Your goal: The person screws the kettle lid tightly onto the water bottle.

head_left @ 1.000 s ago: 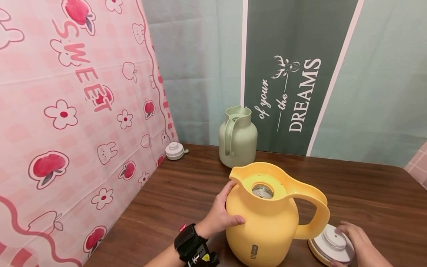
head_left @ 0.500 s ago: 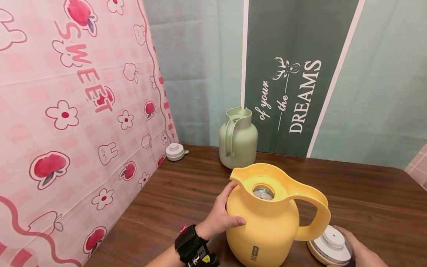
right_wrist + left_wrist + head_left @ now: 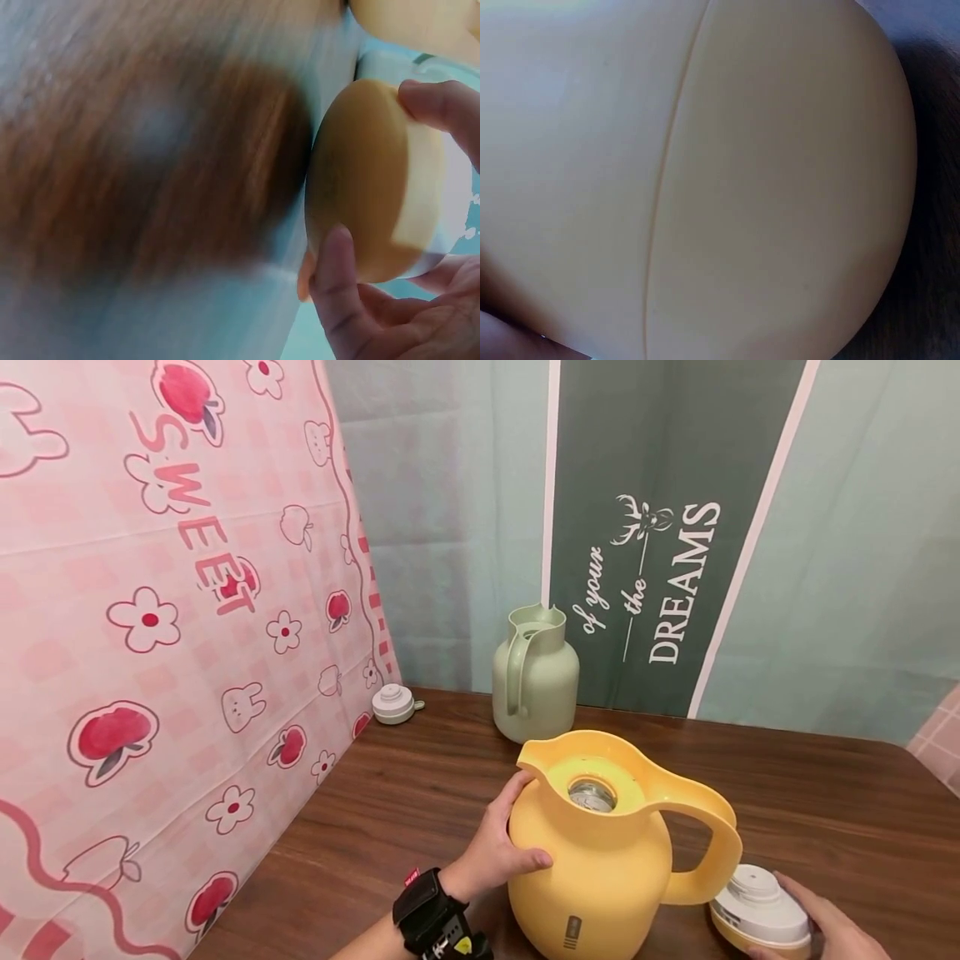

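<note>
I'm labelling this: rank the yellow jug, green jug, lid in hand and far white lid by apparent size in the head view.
Yellow jug
Green jug
Held lid
White lid
Nearness to the camera enlarges the first and third.

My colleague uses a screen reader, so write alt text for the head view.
A person's left hand grips a lidless yellow jug on a brown table while the right hand holds a white-and-yellow lid beside it. Behind stands a green jug, with a pale lid to its left.

Seemingly a home-like corner: pink apple-print cloth at left, lettered curtain across the top, wooden table and yellow jug at the bottom.
</note>
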Demonstrator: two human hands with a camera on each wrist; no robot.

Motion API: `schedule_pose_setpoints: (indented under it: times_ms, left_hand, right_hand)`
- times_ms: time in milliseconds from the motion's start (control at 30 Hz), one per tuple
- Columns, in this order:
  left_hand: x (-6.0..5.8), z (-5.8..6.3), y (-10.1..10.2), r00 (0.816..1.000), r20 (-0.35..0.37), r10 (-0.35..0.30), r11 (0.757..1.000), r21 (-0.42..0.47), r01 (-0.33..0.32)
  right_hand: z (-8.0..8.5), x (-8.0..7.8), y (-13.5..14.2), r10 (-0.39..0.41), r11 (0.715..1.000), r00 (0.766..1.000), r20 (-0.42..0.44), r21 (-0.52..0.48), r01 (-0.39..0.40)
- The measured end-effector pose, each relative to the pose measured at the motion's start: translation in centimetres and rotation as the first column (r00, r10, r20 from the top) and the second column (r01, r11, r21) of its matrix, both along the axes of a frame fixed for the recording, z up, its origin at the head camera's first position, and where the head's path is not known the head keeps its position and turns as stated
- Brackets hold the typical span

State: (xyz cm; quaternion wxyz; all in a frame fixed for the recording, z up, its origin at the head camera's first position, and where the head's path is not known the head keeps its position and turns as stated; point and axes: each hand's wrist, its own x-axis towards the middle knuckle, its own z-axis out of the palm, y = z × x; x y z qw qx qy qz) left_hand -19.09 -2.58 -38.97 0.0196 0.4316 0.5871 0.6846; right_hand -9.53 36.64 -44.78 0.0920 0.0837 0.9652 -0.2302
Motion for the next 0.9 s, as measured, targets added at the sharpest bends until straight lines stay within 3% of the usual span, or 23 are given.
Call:
schedule_pose_setpoints:
  times_ms: [67,133,200,267,367,467,533,667,733,800,900]
  left_hand:
    - [0.0,0.0,0.0,1.000,0.003,-0.002,1.000,0.001,0.002]
    - [0.0,0.0,-0.1,1.000,0.004,-0.003,1.000,0.000,0.003]
    - [0.0,0.0,-0.1,1.000,0.006,-0.004,1.000,-0.002,0.004]
    - [0.0,0.0,0.0,1.000,0.005,-0.006,1.000,-0.001,0.006]
    - [0.0,0.0,0.0,1.000,0.005,-0.009,1.000,0.003,0.009]
    - [0.0,0.0,0.0,1.000,0.006,-0.012,1.000,0.006,0.012]
    - [0.0,0.1,0.0,1.000,0.002,-0.009,1.000,0.005,0.009]
    - [0.0,0.1,0.0,1.000,0.004,-0.005,1.000,0.004,0.005]
    - [0.0,0.0,0.0,1.000,0.006,-0.003,1.000,0.003,0.003]
    - [0.0,0.0,0.0,1.000,0.005,-0.004,1.000,0.004,0.004]
    - [0.0,-0.1,0.0,1.000,0.003,-0.007,1.000,0.005,0.006]
  right_hand:
    - [0.0,0.1,-0.1,-0.015,1.000,0.999,-0.043,-0.022,0.014]
    - [-0.1,0.4,-0.4,-0.058,0.997,0.987,-0.151,-0.053,0.051]
    - [-0.2,0.6,-0.8,-0.158,0.984,0.952,-0.260,-0.125,0.129]
    - [-0.1,0.7,-1.2,-0.267,0.956,0.899,-0.347,-0.212,0.202]
    - [0.5,0.5,-1.3,-0.371,0.914,0.846,-0.383,-0.313,0.259]
    - [1.4,0.4,-1.0,-0.360,0.917,0.828,-0.431,-0.329,0.227]
    - [1.9,0.3,-0.7,-0.326,0.924,0.829,-0.454,-0.339,0.177]
    - [2.9,0.0,-0.4,-0.285,0.902,0.854,-0.435,-0.422,0.086]
    - [3.3,-0.2,-0.4,-0.262,0.897,0.845,-0.466,-0.441,0.035]
    - [3.7,-0.4,-0.3,-0.254,0.908,0.811,-0.527,-0.420,0.011]
    - [4.5,-0.6,-0.4,-0.254,0.921,0.731,-0.634,-0.389,-0.017]
